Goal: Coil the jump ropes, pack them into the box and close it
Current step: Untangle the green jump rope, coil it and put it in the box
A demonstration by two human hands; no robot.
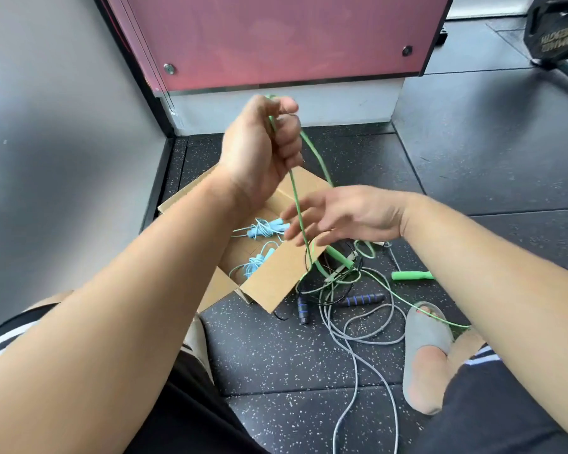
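Person seated on a speckled black rubber floor (269, 358), both bare forearms in view. Left hand (263, 152) raised above the box, fingers clenched around the green jump rope (296, 198); the cord leaves the top of the fist and falls in two strands toward the floor. Right hand (348, 216) lower and to the right, fingers straight and spread, holding nothing, fingertips just beside the hanging strand; contact cannot be told. Cardboard box (276, 283) stands open on the floor under the hands, flaps out. Inside it lie two coiled light-blue ropes (259, 229), one nearer the far wall, one nearer the front. Just right of the box, a loose tangle: one green handle (412, 275) lying apart, black handles with blue rings (363, 299), and a grey rope (354, 371) trailing toward the person. Grey slipper (423, 332) at right, with green cord crossing its toe.
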